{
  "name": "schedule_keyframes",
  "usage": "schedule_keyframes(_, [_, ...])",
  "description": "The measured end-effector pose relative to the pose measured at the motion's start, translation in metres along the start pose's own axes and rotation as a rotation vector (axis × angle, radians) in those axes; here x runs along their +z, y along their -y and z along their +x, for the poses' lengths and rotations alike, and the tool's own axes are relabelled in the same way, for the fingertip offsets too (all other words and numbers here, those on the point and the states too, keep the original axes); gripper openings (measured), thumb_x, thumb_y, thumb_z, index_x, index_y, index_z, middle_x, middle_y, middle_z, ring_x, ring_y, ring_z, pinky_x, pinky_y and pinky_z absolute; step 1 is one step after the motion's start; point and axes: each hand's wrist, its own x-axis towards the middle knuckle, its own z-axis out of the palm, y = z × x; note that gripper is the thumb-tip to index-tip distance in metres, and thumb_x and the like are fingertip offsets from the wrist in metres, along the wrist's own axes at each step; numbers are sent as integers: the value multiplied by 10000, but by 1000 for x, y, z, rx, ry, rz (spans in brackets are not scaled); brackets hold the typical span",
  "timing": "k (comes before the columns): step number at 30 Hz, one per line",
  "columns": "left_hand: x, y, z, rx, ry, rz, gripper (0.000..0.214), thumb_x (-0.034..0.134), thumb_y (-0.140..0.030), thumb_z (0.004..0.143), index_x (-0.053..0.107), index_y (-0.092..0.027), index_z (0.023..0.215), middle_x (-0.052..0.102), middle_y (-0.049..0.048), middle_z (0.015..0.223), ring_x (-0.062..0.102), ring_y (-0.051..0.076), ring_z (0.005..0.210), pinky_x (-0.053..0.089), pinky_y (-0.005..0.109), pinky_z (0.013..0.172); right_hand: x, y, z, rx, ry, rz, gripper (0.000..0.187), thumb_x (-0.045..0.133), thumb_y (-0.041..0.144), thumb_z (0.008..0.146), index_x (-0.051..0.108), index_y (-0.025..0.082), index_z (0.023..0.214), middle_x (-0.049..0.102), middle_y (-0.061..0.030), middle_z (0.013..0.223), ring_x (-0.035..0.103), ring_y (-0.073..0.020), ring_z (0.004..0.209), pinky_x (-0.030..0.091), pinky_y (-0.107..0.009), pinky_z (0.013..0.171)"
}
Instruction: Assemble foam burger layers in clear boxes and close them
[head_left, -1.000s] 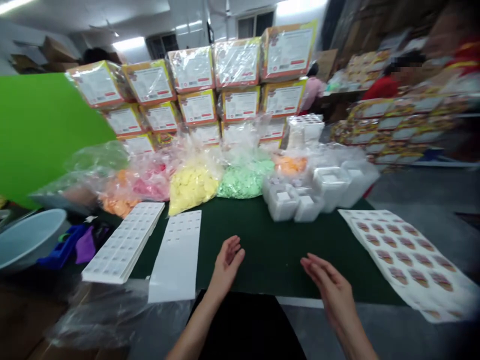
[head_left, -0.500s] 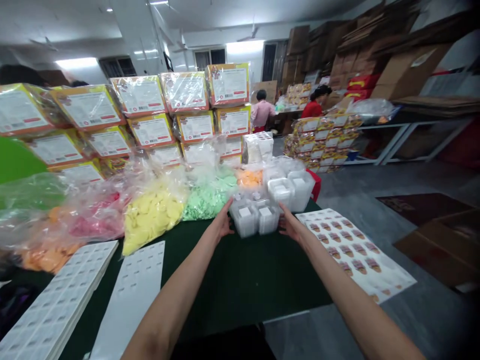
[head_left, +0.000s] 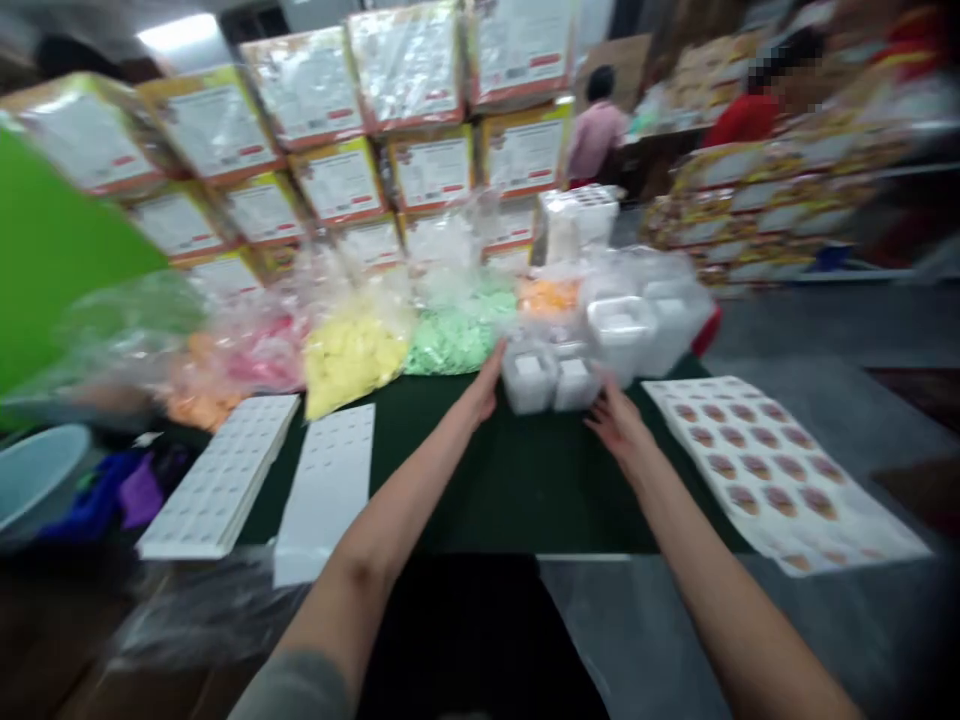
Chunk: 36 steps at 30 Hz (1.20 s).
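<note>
Two clear plastic tubs with white square labels stand side by side on the dark green tabletop, the left tub and the right tub. My left hand is at the outer side of the left tub, fingers extended and seemingly touching its wall. Low at the right tub's near corner, my right hand is open with its fingers spread; whether it touches the plastic is unclear through the blur. More clear tubs stand in a group just behind and to the right.
Bags of yellow pieces, green pieces and other colours line the back, before stacked wrapped boxes. White label sheets lie left, printed sticker sheets right. A blue basin sits far left. A person in pink is beyond.
The view has tilted down and turned left. My right hand has opened and eased lower along the right tub; my left hand stays beside the left tub.
</note>
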Motion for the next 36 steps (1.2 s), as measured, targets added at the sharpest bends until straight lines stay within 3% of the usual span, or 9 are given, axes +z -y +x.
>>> schedule_keyframes(5, [-87, 38, -121, 358, -180, 244, 857, 837, -475, 745, 472, -268, 1491, 432, 105, 1584, 350, 388, 1476, 234, 511, 1240, -47, -35, -61, 0, 33, 82, 378, 750, 554, 710, 688, 265, 945, 713, -93, 1118, 607, -296, 1232, 406, -493, 1118])
schedule_keyframes(8, [-180, 55, -200, 440, -580, 461, 701, 791, -449, 791, 535, -287, 1423, 529, 103, 1489, 463, 367, 1396, 291, 499, 1219, -52, -74, -113, 12, 156, -17, 401, 828, 519, 644, 739, 278, 952, 747, -66, 963, 678, -302, 1090, 436, -499, 1110])
schedule_keyframes(12, [-300, 57, -282, 361, -1141, 682, 527, 733, -417, 810, 600, -228, 1283, 615, 150, 1348, 545, 379, 1287, 367, 525, 1161, 18, -114, -171, -74, 506, -350, 421, 769, 556, 721, 762, 259, 1019, 766, -82, 1061, 674, -334, 1104, 477, -482, 1060])
schedule_keyframes(14, [-334, 57, -304, 304, -1255, 797, 466, 652, -397, 859, 589, -202, 1278, 625, 160, 1315, 591, 360, 1208, 419, 523, 1104, 75, -128, -189, -219, 729, -480, 374, 681, 547, 810, 758, 246, 1017, 755, -94, 1109, 671, -332, 1103, 505, -475, 1011])
schedule_keyframes(18, [-344, 70, -294, 157, -1064, 944, 433, 597, -400, 901, 600, -172, 1269, 700, 126, 1136, 661, 293, 1013, 512, 444, 951, 178, -161, -208, -538, 866, -759, 416, 556, 454, 882, 705, 191, 1168, 704, -145, 1225, 594, -363, 1221, 462, -547, 1048])
schedule_keyframes(21, [-324, 84, -258, 50, -925, 1150, 570, 639, -453, 886, 548, -134, 1349, 633, 172, 1272, 577, 334, 1175, 461, 455, 1000, 217, -192, -219, -727, 825, -1018, 470, 579, 351, 866, 657, 155, 1286, 573, -189, 1432, 441, -429, 1384, 340, -638, 1126])
schedule_keyframes(29, [-326, 78, -214, -129, -875, 1111, 393, 745, -387, 798, 595, -161, 1082, 567, 128, 1190, 502, 310, 1153, 422, 407, 957, 196, -238, -246, -941, 848, -1021, 403, 488, 291, 962, 603, 194, 1336, 360, -187, 1594, 291, -419, 1498, 268, -689, 1158])
schedule_keyframes(32, [-334, 76, -219, -101, -826, 1085, 315, 738, -323, 788, 590, -184, 1029, 561, 97, 1185, 512, 273, 1130, 424, 359, 943, 189, -231, -260, -864, 851, -916, 434, 490, 322, 973, 549, 226, 1392, 421, -165, 1557, 326, -399, 1484, 281, -688, 1163])
schedule_keyframes(36, [-335, 78, -222, -71, -802, 1069, 616, 744, -335, 786, 482, -173, 1319, 514, 128, 1320, 477, 294, 1227, 389, 370, 1009, 192, -214, -281, -586, 833, -716, 451, 536, 374, 957, 541, 268, 1396, 449, -148, 1491, 491, -352, 1374, 531, -520, 1017])
